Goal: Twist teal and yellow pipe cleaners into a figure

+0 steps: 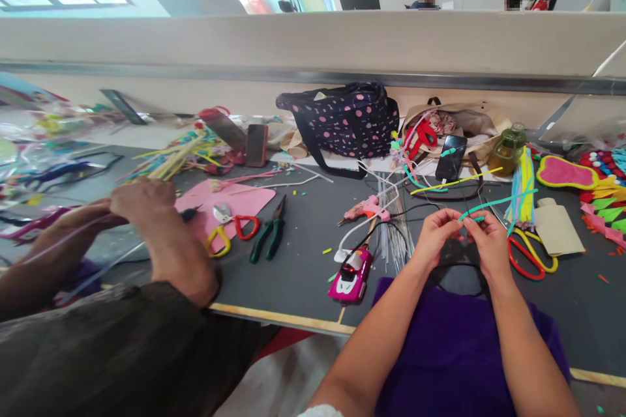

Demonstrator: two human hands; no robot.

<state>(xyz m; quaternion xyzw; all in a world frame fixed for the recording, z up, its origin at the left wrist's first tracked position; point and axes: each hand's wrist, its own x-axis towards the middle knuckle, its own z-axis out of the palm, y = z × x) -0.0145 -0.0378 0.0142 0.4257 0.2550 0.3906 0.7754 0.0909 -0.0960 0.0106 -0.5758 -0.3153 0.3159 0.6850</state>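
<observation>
Both of my hands meet over the front of the table and pinch a turquoise pipe cleaner [506, 199]. My left hand [440, 233] grips its near end between thumb and fingertips. Close beside it, my right hand [485, 244] has its fingertips pressed on the same turquoise piece; the exact join between the fingers is too small to make out. Thin dark wires rise near the fingers. Under my forearms lies a purple cloth [460, 352]. Scissors with red and yellow handles [527, 257] rest just right of my right hand, near a bundle of pastel pipe cleaners [522, 192].
Left of my arms are a pink glue gun [376, 208], a magenta car-shaped device [350, 277] and clear sticks [395, 241]. Green-handled pliers [268, 234] lie farther left, beside a co-worker's hands [141, 202] holding a pale strip. A dotted bag [347, 120] stands behind.
</observation>
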